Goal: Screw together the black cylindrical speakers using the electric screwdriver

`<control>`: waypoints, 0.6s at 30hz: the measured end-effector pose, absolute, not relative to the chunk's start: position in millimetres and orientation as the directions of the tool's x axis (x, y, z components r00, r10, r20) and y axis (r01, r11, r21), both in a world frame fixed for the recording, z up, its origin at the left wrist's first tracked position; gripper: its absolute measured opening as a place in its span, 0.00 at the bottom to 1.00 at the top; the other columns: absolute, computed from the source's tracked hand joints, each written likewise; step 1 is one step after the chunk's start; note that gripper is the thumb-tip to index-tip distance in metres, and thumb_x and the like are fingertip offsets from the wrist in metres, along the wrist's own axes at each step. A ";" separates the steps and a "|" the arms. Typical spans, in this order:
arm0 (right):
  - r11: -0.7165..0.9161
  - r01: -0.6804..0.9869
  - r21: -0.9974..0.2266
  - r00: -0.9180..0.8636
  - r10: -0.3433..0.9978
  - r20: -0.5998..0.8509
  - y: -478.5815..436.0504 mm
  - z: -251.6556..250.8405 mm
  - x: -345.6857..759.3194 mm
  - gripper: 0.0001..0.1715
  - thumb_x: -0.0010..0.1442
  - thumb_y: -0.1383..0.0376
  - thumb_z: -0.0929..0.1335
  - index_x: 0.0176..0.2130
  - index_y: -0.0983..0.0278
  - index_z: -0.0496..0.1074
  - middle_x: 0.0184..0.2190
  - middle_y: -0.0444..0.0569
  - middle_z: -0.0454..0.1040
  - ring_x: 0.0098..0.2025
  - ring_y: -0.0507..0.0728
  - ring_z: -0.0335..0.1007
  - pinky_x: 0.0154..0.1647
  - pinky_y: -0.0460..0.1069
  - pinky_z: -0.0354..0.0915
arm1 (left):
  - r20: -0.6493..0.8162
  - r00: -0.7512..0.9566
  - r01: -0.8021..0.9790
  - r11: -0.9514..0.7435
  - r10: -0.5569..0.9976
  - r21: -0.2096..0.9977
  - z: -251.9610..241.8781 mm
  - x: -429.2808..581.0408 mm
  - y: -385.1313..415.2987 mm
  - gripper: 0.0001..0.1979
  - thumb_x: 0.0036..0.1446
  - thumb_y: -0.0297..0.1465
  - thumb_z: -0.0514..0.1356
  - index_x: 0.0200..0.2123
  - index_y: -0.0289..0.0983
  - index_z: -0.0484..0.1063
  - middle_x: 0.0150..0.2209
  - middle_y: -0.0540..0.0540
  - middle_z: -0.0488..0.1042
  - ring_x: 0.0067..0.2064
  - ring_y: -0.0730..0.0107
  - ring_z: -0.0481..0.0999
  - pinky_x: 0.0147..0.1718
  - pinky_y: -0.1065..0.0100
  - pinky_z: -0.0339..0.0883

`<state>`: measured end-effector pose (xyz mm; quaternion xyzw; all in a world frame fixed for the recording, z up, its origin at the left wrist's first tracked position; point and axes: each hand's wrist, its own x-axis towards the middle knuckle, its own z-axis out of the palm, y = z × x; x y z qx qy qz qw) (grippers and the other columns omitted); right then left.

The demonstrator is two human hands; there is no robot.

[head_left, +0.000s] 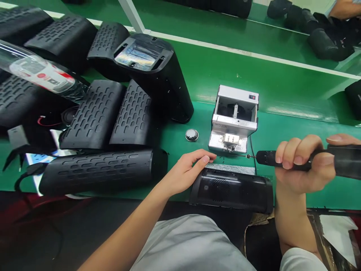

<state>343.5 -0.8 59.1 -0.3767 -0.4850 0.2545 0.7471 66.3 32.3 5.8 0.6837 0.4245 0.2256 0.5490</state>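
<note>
Green matting (282, 94) covers the bench, with perforated black speaker shells (96, 171) stacked at the left. Beside them the left hand (187, 169) rests loosely open, fingertips at the near-left end of the black speaker body (231, 190), whose long axis runs left to right just before the person. Behind it stands a grey screw feeder (234, 120). Rightmost, the right hand (304, 162) grips an electric screwdriver (332, 160), its tip aimed left at the feeder's outlet.

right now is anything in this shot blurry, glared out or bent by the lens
Head view: glare streaks the green bench and the clear plastic sleeve at the left; straight white bench edges bow from wide-angle distortion; the left hand, right hand, electric screwdriver and grey screw feeder are sharp; lower left corner falls into shadow.
</note>
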 end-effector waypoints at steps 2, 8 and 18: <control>0.636 -0.004 -0.772 0.398 0.709 0.582 3.1 53.0 340.0 0.27 0.66 0.52 0.77 0.44 0.59 0.59 0.20 0.34 0.52 0.15 0.47 0.47 0.15 0.43 0.55 | -0.185 0.539 0.339 -0.011 0.822 0.941 5.0 69.6 34.4 0.33 0.75 0.59 0.52 0.51 0.40 0.85 0.49 0.40 0.89 0.53 0.47 0.88 0.58 0.49 0.81; 0.671 -0.009 -0.742 0.400 0.682 0.612 5.4 46.2 343.0 0.21 0.68 0.55 0.74 0.45 0.60 0.59 0.21 0.34 0.52 0.15 0.46 0.46 0.16 0.42 0.55 | -0.202 0.532 0.317 0.028 0.822 0.948 -1.5 70.2 35.6 0.34 0.76 0.60 0.52 0.51 0.39 0.85 0.50 0.39 0.89 0.54 0.48 0.88 0.59 0.49 0.81; 0.647 -0.060 -0.760 0.383 0.718 0.581 -9.6 51.2 356.4 0.21 0.68 0.55 0.75 0.47 0.58 0.62 0.22 0.34 0.54 0.16 0.47 0.48 0.17 0.43 0.55 | -0.232 0.549 0.545 -0.134 0.803 0.828 7.0 65.8 55.2 0.18 0.73 0.42 0.59 0.48 0.40 0.86 0.44 0.44 0.90 0.46 0.53 0.89 0.49 0.59 0.80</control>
